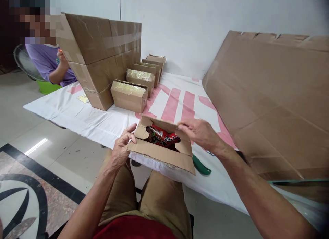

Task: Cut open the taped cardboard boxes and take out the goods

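A small cardboard box (161, 156) sits at the table's near edge with its flaps up. A red printed packet (162, 138) lies inside it. My left hand (122, 148) grips the box's left corner, thumb over the side flap, fingers curled. My right hand (199, 132) rests on the far right flap, fingers pressing it inward over the opening.
A row of small open boxes (130, 95) with clear-wrapped contents runs back along the white and pink table cover (84, 119). A large taped carton (102, 57) stands behind them. Flat cardboard sheets (277, 98) lean at right. A green handle (202, 167) lies by the box. A person in purple (50, 62) sits far left.
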{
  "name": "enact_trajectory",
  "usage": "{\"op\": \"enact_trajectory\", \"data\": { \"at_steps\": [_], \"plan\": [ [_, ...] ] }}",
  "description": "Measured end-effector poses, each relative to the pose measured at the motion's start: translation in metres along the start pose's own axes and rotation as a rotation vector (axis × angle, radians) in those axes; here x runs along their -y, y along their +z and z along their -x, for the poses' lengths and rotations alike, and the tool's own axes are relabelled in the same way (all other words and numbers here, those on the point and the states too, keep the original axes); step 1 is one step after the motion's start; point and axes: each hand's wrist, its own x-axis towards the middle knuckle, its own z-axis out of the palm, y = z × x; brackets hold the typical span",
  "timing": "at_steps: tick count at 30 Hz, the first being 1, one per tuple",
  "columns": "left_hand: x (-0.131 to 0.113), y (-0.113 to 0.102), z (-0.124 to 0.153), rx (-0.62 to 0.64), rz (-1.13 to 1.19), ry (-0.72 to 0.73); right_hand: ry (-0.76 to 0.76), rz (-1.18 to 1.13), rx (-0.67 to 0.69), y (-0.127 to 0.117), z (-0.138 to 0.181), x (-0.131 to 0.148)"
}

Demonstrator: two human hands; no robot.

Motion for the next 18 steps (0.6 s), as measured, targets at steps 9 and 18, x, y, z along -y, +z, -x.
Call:
{"op": "enact_trajectory", "data": {
  "at_steps": [9, 18],
  "plan": [
    [0.004, -0.004, 0.0, 0.027, -0.067, 0.057, 0.133, 0.401, 0.19, 0.014, -0.05, -0.004],
    [0.018, -0.01, -0.004, 0.128, -0.26, 0.313, -0.031, 0.463, 0.367, 0.02, -0.025, 0.056]
  ]
}}
